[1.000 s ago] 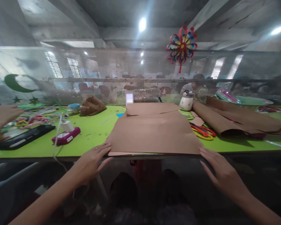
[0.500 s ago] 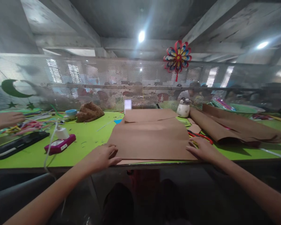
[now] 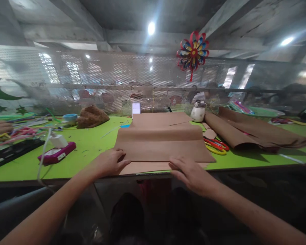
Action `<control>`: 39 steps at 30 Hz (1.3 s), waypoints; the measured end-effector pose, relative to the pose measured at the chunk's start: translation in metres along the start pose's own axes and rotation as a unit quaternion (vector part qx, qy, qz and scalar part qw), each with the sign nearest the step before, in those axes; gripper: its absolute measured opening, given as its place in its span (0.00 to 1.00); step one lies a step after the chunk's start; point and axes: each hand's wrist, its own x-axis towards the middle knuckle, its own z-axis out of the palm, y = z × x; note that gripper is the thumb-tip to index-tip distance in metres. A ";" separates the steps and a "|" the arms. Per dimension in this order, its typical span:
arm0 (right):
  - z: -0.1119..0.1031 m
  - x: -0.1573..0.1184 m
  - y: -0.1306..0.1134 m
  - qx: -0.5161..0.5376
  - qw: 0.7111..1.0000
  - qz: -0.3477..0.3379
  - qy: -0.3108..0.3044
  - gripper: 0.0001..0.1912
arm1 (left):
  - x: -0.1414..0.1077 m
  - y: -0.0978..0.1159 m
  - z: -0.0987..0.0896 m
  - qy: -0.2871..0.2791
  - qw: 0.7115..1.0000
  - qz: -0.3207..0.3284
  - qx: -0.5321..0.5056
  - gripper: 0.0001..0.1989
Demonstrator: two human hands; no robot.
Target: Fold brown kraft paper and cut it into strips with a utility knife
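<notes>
A large brown paper sheet point(image 3: 163, 146) lies at the middle of the green table, its surface raised in a soft ridge across the width. Under its near edge shows a lighter brown sheet point(image 3: 148, 167) along the table edge. My left hand point(image 3: 112, 162) rests at the near left corner of the paper, fingers apart. My right hand point(image 3: 190, 173) touches the near edge right of centre, fingers spread. Neither hand has anything gripped in it. Red and yellow scissors point(image 3: 216, 145) lie right of the paper.
Rolled brown paper point(image 3: 229, 136) and a green basket point(image 3: 265, 111) are at the right. A white bottle point(image 3: 198, 112) stands behind. Leftward are a purple power strip point(image 3: 57, 153), crumpled brown paper point(image 3: 91, 116), a blue cup point(image 3: 70, 117) and another person's hand point(image 3: 0, 128).
My right hand has moved left along the near edge from the right corner. The paper's near edge has shifted away from the table edge, and the sheet now bulges. The view has shifted slightly.
</notes>
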 end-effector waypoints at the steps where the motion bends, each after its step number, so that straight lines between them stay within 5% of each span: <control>1: 0.002 0.000 -0.011 0.005 1.000 0.001 -0.012 0.19 | 0.000 0.000 -0.001 -0.008 1.000 -0.001 0.005 0.22; 5: 0.006 0.000 -0.028 0.000 0.999 0.031 -0.023 0.22 | 0.002 0.013 -0.003 -0.014 0.998 0.017 0.061 0.20; 10: 0.010 0.007 -0.034 -0.047 0.997 0.067 -0.014 0.23 | 0.002 0.077 0.009 0.066 0.988 0.141 0.005 0.15; 15: 0.013 0.012 -0.042 -0.075 0.994 0.081 -0.015 0.22 | 0.002 0.116 0.027 0.060 0.977 0.206 0.016 0.14; 27: 0.012 0.001 -0.034 -0.086 0.993 0.079 -0.008 0.24 | 0.000 0.119 0.036 0.084 0.985 0.150 0.025 0.16; 33: -0.007 -0.046 0.015 -0.097 0.990 0.101 -0.009 0.25 | -0.005 0.110 0.032 0.072 0.989 0.122 0.030 0.18; 39: -0.022 -0.101 0.069 -0.145 0.977 0.154 0.009 0.28 | -0.031 0.060 0.023 0.058 0.996 0.037 0.063 0.27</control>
